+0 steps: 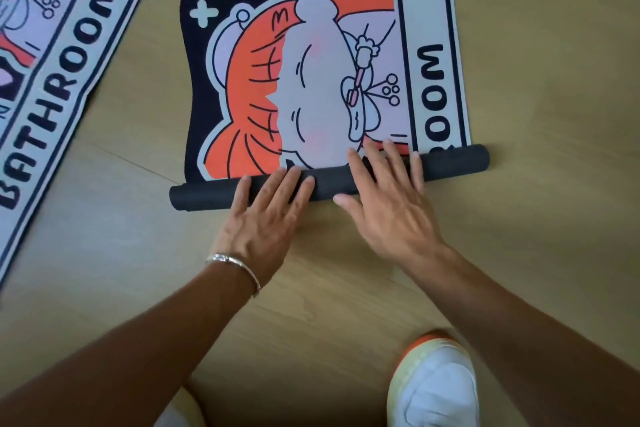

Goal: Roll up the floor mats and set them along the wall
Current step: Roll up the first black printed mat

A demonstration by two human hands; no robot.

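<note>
While both hands, left hand [266, 215] and right hand [384, 199], press flat, straight fingers on the mat roll [329, 180] mid-floor, uneven pushing could skew it into a cone.

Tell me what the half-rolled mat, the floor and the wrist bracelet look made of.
Half-rolled mat: soft printed textile face, matte, fuzzy at the dark border; its rolled-up underside looks like dull black rubber or foam, curling smoothly. Floor: light wood-look planks with faint seams, laminate or vinyl perhaps. Bracelet: shiny silver-coloured metal, by its glints.
</note>
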